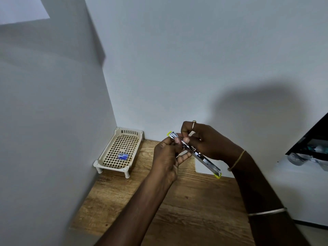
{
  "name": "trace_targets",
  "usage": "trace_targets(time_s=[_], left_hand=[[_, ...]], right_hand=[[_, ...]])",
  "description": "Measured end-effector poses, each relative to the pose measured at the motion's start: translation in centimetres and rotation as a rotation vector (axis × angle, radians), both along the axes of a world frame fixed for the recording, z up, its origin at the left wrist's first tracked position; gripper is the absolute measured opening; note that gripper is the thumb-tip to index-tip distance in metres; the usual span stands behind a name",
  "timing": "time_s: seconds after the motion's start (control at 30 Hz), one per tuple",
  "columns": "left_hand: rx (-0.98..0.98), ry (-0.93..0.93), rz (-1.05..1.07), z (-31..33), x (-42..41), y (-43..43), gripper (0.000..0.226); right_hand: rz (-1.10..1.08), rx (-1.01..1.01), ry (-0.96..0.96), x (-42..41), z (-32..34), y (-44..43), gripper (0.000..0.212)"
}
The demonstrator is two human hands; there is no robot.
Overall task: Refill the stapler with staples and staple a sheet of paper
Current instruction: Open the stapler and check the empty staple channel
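Both my hands hold a stapler [207, 161] swung fully open above the wooden table, its shiny metal rail running from upper left to lower right with yellow-green plastic at both ends. My left hand [167, 155] grips the upper part from below. My right hand [204, 139] pinches the metal channel near its upper end; whether staples sit between the fingertips is hidden. A small blue staple box [123, 156] lies in the cream tray [106, 153]. A white sheet of paper [204, 166] lies on the table under the stapler, partly hidden by my hands.
The wooden table [186, 210] fills a corner between two white walls, with the perforated legged tray at its far left. A dark object [312, 139] and clear plastic items jut in at the right, above a white surface.
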State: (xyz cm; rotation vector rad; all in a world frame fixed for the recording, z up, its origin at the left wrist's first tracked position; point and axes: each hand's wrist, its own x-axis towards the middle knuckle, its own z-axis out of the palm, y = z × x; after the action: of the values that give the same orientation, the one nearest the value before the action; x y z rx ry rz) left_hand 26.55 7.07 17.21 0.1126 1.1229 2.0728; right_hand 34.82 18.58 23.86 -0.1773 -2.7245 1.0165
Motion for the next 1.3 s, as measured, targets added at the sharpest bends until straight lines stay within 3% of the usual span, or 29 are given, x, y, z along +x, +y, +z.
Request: trace_targets(time_s=[0.1,0.2,0.37,0.47,0.6,0.7,0.9,1.17,1.3], left_hand=[[0.013,-0.039,0.036,0.4,-0.8,-0.3,0.020],[0.024,-0.021,0.086,1.2,-2.2,-0.5,0.021],[0.046,0.010,0.102,1.9,-3.0,-0.6,0.016],[0.045,0.008,0.095,1.8,-2.8,-0.5,0.018],[0.048,-0.002,0.099,1.7,-2.7,-0.4,0.015],[0.060,-0.017,0.109,1.6,-2.9,-0.4,0.013],[0.121,-0.058,0.165,1.8,-3.1,-0.3,0.014],[0.224,0.003,0.119,0.2,-3.1,-0.3,0.009],[0.102,0.124,-0.009,-2.0,-3.6,-1.0,0.016]], right_hand=[[-0.001,-0.090,0.016,0.5,0.5,0.7,0.020],[-0.025,-0.051,0.053,1.1,0.3,1.0,0.027],[-0.157,-0.079,0.229,1.0,-0.3,0.6,0.024],[-0.123,-0.023,0.262,0.4,0.0,-0.2,0.046],[-0.121,0.054,0.295,0.4,-0.4,-0.5,0.023],[-0.152,0.043,0.296,0.9,-0.9,-0.3,0.018],[-0.285,-0.085,0.299,1.8,-1.5,0.1,0.053],[-0.391,0.031,0.221,3.2,-4.0,1.7,0.022],[-0.464,0.078,0.128,4.0,-5.1,3.1,0.015]])
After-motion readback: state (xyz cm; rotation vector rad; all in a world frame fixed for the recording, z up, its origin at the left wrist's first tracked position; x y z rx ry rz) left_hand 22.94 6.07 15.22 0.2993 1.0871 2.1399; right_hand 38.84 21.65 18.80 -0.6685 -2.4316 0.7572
